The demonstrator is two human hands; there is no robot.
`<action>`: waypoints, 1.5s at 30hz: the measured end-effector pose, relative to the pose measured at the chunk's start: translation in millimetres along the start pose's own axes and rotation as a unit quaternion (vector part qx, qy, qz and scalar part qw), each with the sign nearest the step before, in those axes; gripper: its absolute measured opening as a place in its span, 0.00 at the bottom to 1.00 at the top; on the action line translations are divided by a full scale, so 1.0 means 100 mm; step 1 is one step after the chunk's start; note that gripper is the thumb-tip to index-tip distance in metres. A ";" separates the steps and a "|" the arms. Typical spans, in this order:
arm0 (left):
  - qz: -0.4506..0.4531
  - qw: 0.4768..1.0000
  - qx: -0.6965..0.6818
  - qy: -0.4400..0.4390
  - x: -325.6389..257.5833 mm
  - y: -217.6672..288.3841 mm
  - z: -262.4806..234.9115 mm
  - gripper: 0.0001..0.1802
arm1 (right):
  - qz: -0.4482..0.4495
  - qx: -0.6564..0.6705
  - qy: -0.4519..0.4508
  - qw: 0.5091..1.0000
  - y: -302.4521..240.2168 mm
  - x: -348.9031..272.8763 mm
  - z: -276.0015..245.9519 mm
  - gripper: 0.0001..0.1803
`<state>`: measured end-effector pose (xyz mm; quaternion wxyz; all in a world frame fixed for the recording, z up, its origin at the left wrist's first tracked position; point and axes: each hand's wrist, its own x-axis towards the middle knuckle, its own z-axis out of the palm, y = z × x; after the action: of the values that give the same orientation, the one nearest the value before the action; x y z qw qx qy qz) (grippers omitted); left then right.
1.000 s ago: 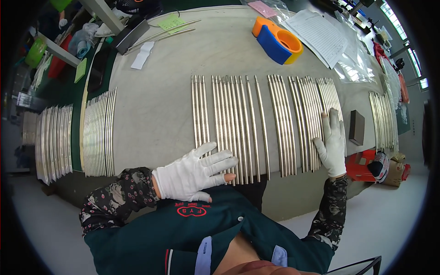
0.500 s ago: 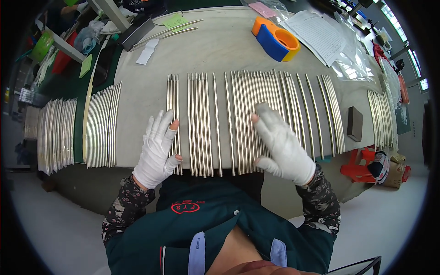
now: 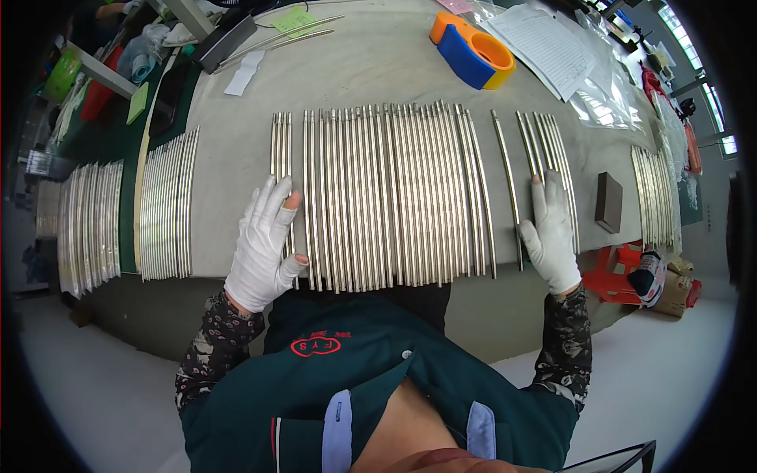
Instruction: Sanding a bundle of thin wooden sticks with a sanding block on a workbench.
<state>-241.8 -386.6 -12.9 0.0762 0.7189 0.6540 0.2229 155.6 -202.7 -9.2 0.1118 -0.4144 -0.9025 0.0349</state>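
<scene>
Shiny metal rods lie side by side on the grey-covered table, pointing away from me. A wide, close-set row of rods (image 3: 394, 197) fills the middle. My left hand (image 3: 260, 248), in a white glove with some fingertips bare, rests open against a narrow group of rods (image 3: 281, 146) left of that row. On the right, my gloved right hand (image 3: 554, 236) lies open, fingers extended, over another small group of rods (image 3: 550, 138) and hides their near parts. One lone rod (image 3: 505, 177) lies between that group and the wide row.
A dark block (image 3: 609, 202) and more rods (image 3: 653, 197) lie at the right. Leftward are a rod row (image 3: 168, 209) and plastic-wrapped rods (image 3: 91, 229). Behind stand an orange-and-blue tape dispenser (image 3: 465, 59), papers (image 3: 544, 51) and a black box (image 3: 225, 45). A red stool (image 3: 611, 276) is below right.
My right hand has moved right, from the middle rods to the right-hand group. The scattered middle rods now lie closer together in one row. My left hand stays by the left group.
</scene>
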 end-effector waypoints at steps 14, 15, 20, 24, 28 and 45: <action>0.007 1.000 0.004 0.002 0.01 0.01 0.00 0.44 | 0.001 0.045 -0.016 0.999 -0.12 0.06 -0.02 0.43; 0.009 1.000 0.023 -0.005 0.02 0.02 -0.01 0.44 | -0.036 0.060 -0.022 0.997 -0.20 0.06 -0.01 0.44; 0.071 0.989 0.083 -0.098 0.17 0.35 -0.04 0.43 | -0.102 0.005 -0.049 0.994 -0.61 0.14 -0.02 0.47; 0.147 0.971 0.061 -0.181 0.24 0.44 0.06 0.44 | -0.139 -0.018 -0.071 0.988 -0.86 0.22 -0.04 0.48; 0.149 0.970 0.060 -0.184 0.20 0.36 -0.01 0.43 | -0.159 0.027 -0.079 0.984 -1.12 0.32 0.00 0.48; 0.053 0.994 0.056 -0.082 -0.33 -0.18 -0.20 0.47 | -0.059 0.039 0.051 0.996 -0.81 0.27 -0.07 0.42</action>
<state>-267.9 -419.7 -9.0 0.0778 0.7718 0.6175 0.1300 79.9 -235.8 15.0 0.1756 -0.3565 -0.9167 0.0425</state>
